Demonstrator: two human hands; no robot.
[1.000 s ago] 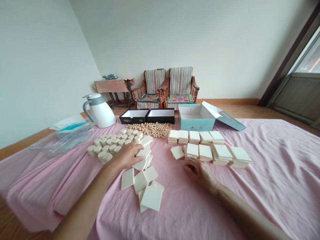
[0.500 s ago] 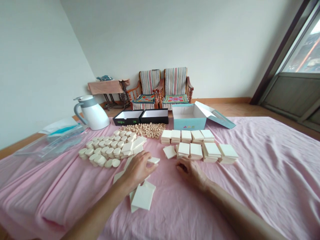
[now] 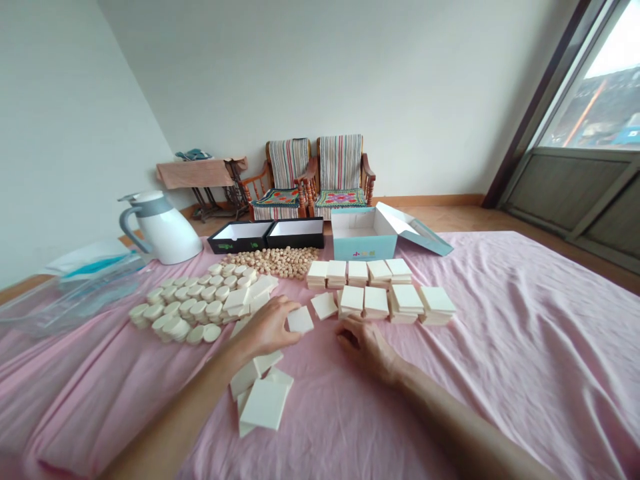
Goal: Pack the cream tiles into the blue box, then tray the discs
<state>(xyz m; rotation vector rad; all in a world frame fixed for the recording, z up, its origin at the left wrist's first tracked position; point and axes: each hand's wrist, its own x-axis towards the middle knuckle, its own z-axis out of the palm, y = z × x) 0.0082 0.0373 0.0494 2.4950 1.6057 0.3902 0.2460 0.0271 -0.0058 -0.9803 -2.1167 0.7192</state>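
Note:
My left hand [image 3: 267, 327] grips a flat white square tile [image 3: 300, 319] by its edge, just above the pink cloth [image 3: 500, 347]. Below that hand lies a loose heap of the same square tiles [image 3: 263, 400]. My right hand [image 3: 365, 343] rests on the cloth with its fingers curled, close to the front row of neat square tile stacks [image 3: 395, 300]. A single tile [image 3: 324, 305] lies flat between the held tile and the stacks.
Several oval white pieces [image 3: 190, 310] lie in rows on the left, with small round wooden beads [image 3: 277, 260] behind. Two black trays [image 3: 265, 235], an open blue box [image 3: 365, 237], a white jug [image 3: 160, 230] and a clear plastic bin [image 3: 70, 293] stand along the back and left.
My left hand has picked a square tile out of the loose heap and carried it to the right, toward the stacks. My right hand has stayed about where it was.

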